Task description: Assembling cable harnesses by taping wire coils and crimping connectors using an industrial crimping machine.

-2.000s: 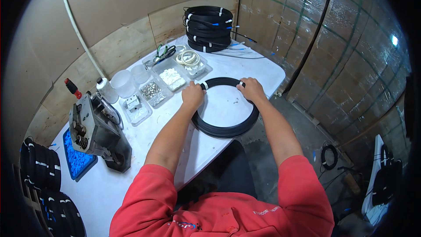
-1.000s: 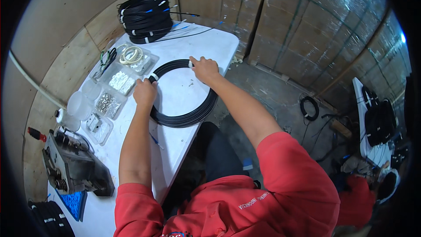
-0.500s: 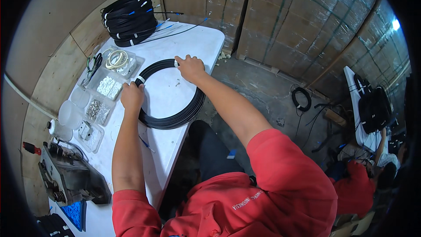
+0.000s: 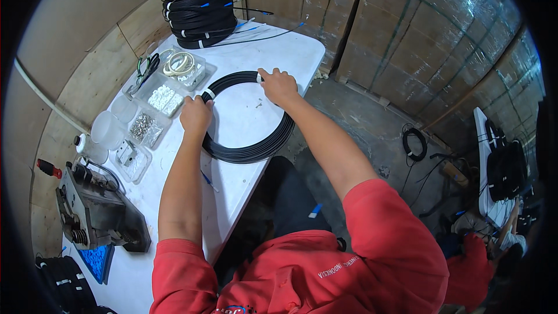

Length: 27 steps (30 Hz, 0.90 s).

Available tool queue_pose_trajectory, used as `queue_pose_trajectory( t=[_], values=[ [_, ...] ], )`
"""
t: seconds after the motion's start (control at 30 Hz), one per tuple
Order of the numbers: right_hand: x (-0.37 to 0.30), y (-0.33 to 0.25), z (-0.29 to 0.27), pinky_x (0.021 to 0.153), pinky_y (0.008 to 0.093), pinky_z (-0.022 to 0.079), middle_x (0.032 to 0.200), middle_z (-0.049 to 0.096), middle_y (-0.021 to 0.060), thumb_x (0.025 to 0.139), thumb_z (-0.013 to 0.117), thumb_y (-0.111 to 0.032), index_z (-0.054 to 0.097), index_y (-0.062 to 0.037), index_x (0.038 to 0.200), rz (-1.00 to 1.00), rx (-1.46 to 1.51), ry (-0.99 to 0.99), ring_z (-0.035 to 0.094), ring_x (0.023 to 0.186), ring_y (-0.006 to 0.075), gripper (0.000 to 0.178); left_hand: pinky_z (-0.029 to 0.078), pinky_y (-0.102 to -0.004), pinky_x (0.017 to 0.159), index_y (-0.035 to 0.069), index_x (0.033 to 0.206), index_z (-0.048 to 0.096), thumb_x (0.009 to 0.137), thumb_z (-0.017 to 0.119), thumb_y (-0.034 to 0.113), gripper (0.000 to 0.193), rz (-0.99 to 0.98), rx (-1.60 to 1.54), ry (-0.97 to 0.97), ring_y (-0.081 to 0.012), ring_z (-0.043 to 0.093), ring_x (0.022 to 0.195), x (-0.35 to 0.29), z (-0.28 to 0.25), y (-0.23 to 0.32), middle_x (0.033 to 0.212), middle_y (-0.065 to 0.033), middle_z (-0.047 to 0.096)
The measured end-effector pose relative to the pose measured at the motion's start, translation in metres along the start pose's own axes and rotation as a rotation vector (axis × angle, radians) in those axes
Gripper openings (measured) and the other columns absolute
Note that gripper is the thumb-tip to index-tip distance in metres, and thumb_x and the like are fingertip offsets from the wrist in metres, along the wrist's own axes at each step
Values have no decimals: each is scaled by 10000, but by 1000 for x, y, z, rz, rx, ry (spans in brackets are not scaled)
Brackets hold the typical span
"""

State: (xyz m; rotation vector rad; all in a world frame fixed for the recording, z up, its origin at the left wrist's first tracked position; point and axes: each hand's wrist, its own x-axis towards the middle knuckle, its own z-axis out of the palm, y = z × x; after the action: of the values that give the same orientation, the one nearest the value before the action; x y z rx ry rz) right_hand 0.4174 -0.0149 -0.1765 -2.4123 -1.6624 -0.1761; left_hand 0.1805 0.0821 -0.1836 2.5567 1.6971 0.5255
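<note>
Our left hand holds the black round cable coil at its ten o'clock, fingers curled over it beside a white tie. Our right hand has the same coil at one o'clock, fingers on the second white tie. Coil sits flat over the white worktop, right side overlapping the edge; we can't tell if its underside touches.

From the coil: eleven o'clock, tall stack of black cable coils; ten o'clock, clear plastic tray with cream rings; nine to ten, tray of small white pieces; nine, tray of small silvery metal parts; eight, grey metal press. At three o'clock we see a smaller black coil on the floor; at four, a red-clad co-worker.
</note>
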Motion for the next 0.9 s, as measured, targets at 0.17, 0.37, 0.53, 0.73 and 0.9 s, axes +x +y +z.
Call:
queue_pose_trajectory(
  t=[0.17, 0.37, 0.53, 0.73, 0.9],
  values=[
    [0, 2, 1, 799, 463, 563, 1141, 636, 175, 973, 580, -300, 479, -239, 1427, 3, -6, 1, 657, 1015, 366, 469, 553, -482, 794, 25, 1076, 682, 925, 640, 397, 404, -7, -14, -9, -370, 671, 970, 0, -2, 3, 1094, -191, 622],
    [2, -8, 0, 874, 526, 515, 1190, 623, 162, 984, 553, -341, 508, -224, 1388, 6, -51, -19, 618, 1098, 370, 422, 552, -486, 795, 24, 1068, 688, 920, 647, 407, 412, -44, -5, -6, -372, 674, 962, 0, -3, -2, 1079, -194, 638],
    [21, -28, -2, 998, 556, 397, 1243, 608, 147, 1001, 509, -374, 603, -163, 1274, 26, -72, -44, 538, 1210, 369, 358, 549, -487, 806, 18, 1038, 704, 892, 676, 393, 403, -10, -66, 13, -395, 671, 943, 1, 1, -1, 1062, -218, 646],
    [58, -79, 26, 993, 472, 422, 1184, 643, 132, 1006, 459, -332, 604, -133, 1257, -714, 194, 61, 584, 1157, 300, 351, 566, -470, 753, 37, 1030, 712, 889, 676, 406, 397, -2, -52, 30, -359, 691, 913, 5, 10, 3, 1062, -194, 645],
    [66, -116, 23, 986, 455, 433, 1189, 661, 81, 1011, 444, -321, 609, -159, 1261, -830, 108, -107, 594, 1155, 277, 340, 569, -467, 752, 48, 1040, 711, 887, 663, 392, 380, -59, -89, 82, -361, 692, 903, 4, 17, -7, 1056, -185, 650]
  ],
)
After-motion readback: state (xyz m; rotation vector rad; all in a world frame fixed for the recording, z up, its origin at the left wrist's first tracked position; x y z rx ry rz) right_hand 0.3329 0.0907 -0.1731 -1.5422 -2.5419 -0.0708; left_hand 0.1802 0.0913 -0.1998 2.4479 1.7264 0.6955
